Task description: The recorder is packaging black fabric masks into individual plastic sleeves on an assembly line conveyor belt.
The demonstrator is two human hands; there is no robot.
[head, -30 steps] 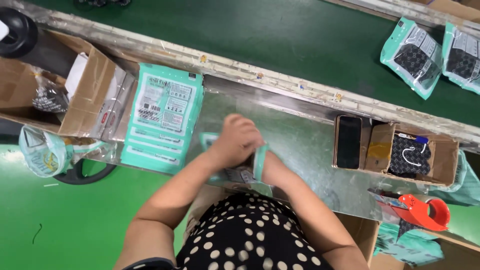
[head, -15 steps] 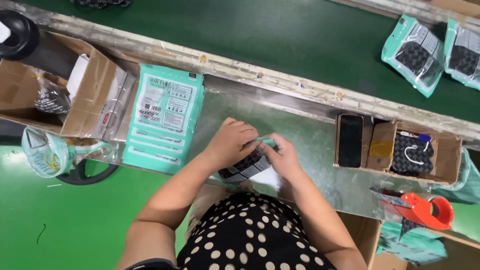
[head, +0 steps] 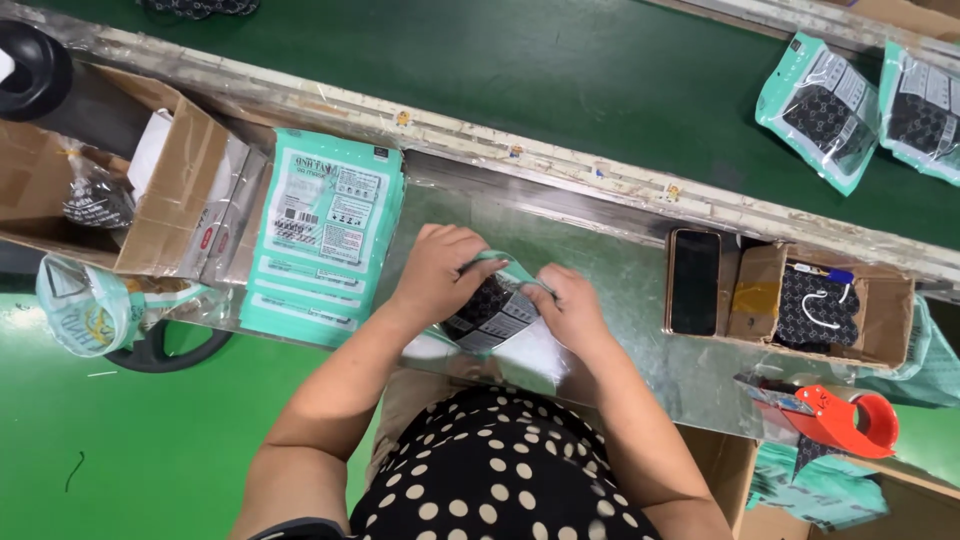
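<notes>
The teal pouch (head: 497, 312), with a dark patterned item showing through its clear face, sat at the near edge of the metal bench (head: 610, 300), held between both hands. The left hand (head: 440, 275) curled its fingers over the pouch's top edge; the right hand (head: 567, 305) pinched the other side. The item looked already inside, the mouth seemingly not yet sealed. A stack of teal pouches (head: 325, 235) lay by the left edge.
</notes>
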